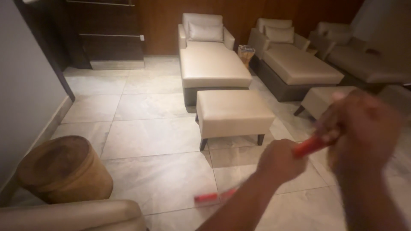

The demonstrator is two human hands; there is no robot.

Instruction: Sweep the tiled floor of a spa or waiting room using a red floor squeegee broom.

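Left hand (280, 161) closed in a fist round a red stick (309, 146), low and right of centre, forearm reaching up from the bottom edge. Right hand (364, 128) just beyond and to the right, blurred, curled over the upper end of the same stick; grip seemed closed, though finger detail lost to blur. Stick held slanting, upper end toward the right hand, a short bright stretch showing between the two hands. Lower red end (212, 197) seen below the left forearm, faint and smeared, above the floor (158, 141); could not tell whether touching the tiles. Floor laid in large pale grey tiles. Straight ahead, a cream ottoman (233, 112) on dark legs, and just behind it a cream lounger (212, 62) with a cushion against its back. To the right, a second lounger (297, 64) with a second ottoman (321, 99) near its foot, partly hidden by the right hand, and part of a third lounger (364, 60) at the far right. Between the first two loungers, a small basket-like stand (246, 53), too small to make out further. At lower left, a round wooden stool (64, 169) near the grey wall, and an upholstered arm (72, 215) along the bottom edge. Dark wood panelling (257, 13) across the back.
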